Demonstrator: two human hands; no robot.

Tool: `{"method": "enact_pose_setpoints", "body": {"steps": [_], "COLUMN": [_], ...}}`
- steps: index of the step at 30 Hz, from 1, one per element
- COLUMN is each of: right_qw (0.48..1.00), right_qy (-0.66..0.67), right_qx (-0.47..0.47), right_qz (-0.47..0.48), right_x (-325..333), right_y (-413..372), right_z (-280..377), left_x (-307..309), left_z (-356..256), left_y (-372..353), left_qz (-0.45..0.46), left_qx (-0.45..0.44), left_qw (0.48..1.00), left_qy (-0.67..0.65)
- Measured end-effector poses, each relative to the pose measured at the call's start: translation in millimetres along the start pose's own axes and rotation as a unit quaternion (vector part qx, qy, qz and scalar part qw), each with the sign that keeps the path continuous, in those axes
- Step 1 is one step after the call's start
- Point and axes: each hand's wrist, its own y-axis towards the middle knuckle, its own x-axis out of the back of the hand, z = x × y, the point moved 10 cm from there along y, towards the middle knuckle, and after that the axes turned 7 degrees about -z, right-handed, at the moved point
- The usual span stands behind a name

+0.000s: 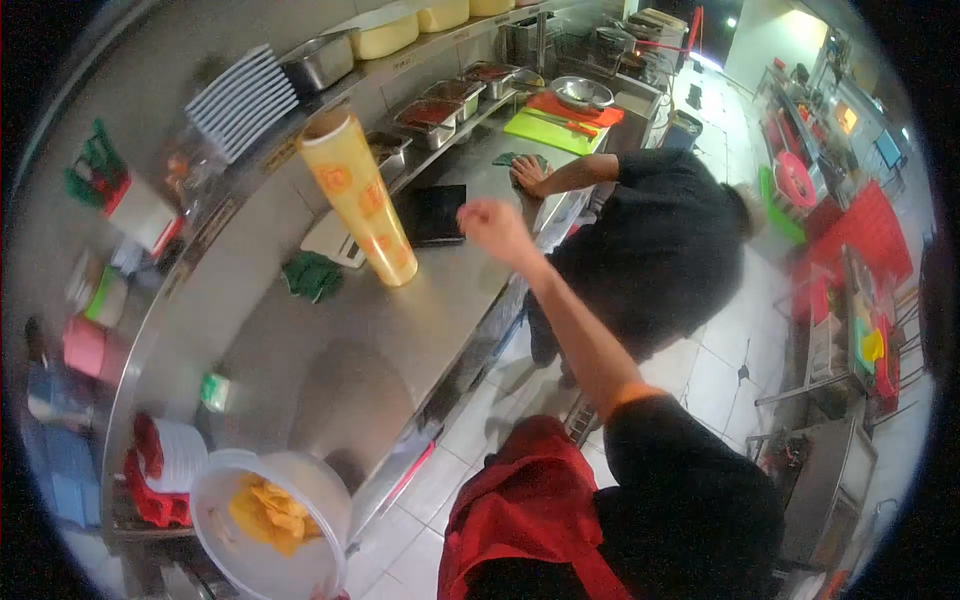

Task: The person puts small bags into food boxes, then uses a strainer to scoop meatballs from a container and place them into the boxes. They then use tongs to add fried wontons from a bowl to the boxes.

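My right hand point(494, 229) is raised over the front of the steel counter point(340, 350), fingers curled in, slightly blurred, with nothing seen in them. Below and behind it lies a black flat item point(437, 214). A tall yellow patterned roll point(362, 205) stands upright on the counter, left of the hand. At the lower left, a clear plastic tub point(325, 480) tilts toward me, with yellow-orange pieces point(275, 513) inside. A small part of what looks like my left hand point(328, 590) shows at the tub's lower rim; most of it is hidden.
A bent-over co-worker point(650, 250) in black stands close on the right, one hand point(530, 176) on a green cloth point(508, 159). A green cutting board point(548, 131) and steel bowl point(582, 92) lie beyond. White scales point(335, 240) and another cloth point(312, 276) sit by the roll.
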Motion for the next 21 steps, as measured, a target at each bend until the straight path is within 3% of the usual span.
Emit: {"method": "enact_pose_setpoints", "body": {"steps": [5,7,9,11,12,16,18,21], "right_qw": [0.936,0.905,0.853,0.821,0.821,0.828,0.831,0.877], "right_qy": [0.115,0.154,0.057,0.065,0.010,-0.089,-0.189,-0.346], "right_qx": [-0.139,-0.184,-0.172,-0.205,-0.279,-0.336,-0.324,-0.167], "right_qz": [-0.301,-0.352,-0.490,-0.529,-0.497,-0.440,-0.412,-0.290], "right_x": [55,50,68,64,60,71,86,93], "right_y": [164,226,248,281,307,364,403,469], "right_z": [-87,-157,-170,-219,-269,-354,-405,-438], "left_x": [-84,-118,-145,-166,-178,-230,-254,-289], "left_z": [-68,-94,-121,-151,-165,-209,-230,-260], "left_y": [45,61,77,88,94,118,127,135], "left_qz": [-0.017,-0.024,-0.032,-0.044,-0.048,-0.064,-0.072,-0.084], "left_qx": [0.026,0.030,0.034,0.038,0.042,0.059,0.065,0.074], "left_qw": [0.999,0.999,0.998,0.997,0.996,0.993,0.991,0.987], "left_qy": [0.027,0.035,0.043,0.057,0.063,0.081,0.092,0.111]}}
